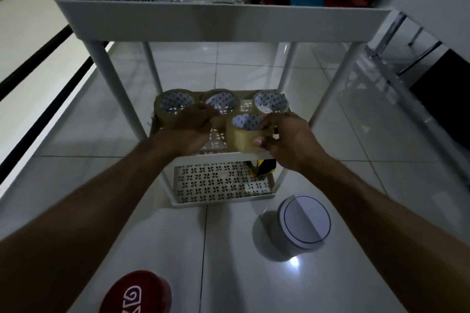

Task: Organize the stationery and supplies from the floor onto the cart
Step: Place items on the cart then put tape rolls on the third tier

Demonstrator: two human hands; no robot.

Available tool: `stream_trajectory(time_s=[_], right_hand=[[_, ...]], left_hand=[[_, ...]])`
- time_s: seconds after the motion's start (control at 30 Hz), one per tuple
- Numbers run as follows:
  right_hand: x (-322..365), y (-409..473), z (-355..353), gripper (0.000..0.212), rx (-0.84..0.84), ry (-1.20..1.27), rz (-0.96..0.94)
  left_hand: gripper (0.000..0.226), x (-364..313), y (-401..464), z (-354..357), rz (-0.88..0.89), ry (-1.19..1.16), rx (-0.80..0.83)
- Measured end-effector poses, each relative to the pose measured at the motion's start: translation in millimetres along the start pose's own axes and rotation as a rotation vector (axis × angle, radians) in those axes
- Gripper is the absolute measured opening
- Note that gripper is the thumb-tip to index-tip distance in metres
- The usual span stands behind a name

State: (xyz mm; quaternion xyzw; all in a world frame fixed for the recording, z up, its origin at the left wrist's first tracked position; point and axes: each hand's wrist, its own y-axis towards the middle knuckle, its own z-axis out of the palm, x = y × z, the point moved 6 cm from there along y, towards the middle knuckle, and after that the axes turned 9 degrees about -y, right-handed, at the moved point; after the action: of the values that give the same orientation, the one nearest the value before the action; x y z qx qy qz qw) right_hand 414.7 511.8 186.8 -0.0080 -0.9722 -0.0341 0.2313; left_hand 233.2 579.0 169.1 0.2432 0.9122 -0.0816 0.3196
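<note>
Head view: on the white cart's (223,14) middle shelf (216,145), the right hand (284,137) has its grip closed around a brown tape roll (244,134) at the shelf's front edge. At nine o'clock from that roll, the left hand (189,127) curls over another roll (221,104); I cannot tell whether it grasps it. A white jar (297,229) stands on the floor at six o'clock from the cart.

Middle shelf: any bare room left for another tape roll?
Crowded: three tape rolls line the back of the middle shelf, and the right hand holds a fourth roll at the front. The bottom shelf is mostly bare left of the yellow-black item.
</note>
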Motion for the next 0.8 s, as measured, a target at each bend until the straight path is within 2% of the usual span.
stream_trajectory(time_s=[0.1, 0.2, 0.3, 0.47, 0.57, 0.63, 0.7, 0.73, 0.8], right_hand=[[-3, 1, -2, 0.015, -0.131, -0.073, 0.024], [0, -3, 4, 0.017, -0.083, -0.192, -0.005], [-3, -5, 9, 0.025, -0.001, -0.205, 0.01], [-3, -9, 10, 0.028, -0.024, -0.226, 0.022], [-8, -11, 26, 0.035, -0.053, -0.184, -0.012], [-4, -21, 30, 0.038, -0.065, -0.051, -0.037], [-4, -32, 28, 0.043, -0.174, -0.013, -0.042], [-2, -43, 29, 0.047, -0.185, 0.0, -0.042], [3, -64, 35, 0.056, -0.255, -0.068, -0.067]], left_hand=[[0.039, -1, -3, 0, 0.056, 0.06, -0.091], [0.041, -1, -4, 2, 0.092, 0.076, -0.167], [0.045, -3, -5, 3, 0.072, 0.089, -0.164], [0.046, -9, -5, 0, 0.031, 0.047, -0.196], [0.042, -20, -8, 2, 0.042, 0.12, -0.161], [0.052, -17, -11, 6, 0.004, 0.146, -0.057], [0.066, -5, -18, 15, -0.029, 0.131, 0.055], [0.071, 1, -26, 18, -0.03, 0.115, 0.06], [0.069, 5, -51, 19, 0.035, 0.062, -0.063]])
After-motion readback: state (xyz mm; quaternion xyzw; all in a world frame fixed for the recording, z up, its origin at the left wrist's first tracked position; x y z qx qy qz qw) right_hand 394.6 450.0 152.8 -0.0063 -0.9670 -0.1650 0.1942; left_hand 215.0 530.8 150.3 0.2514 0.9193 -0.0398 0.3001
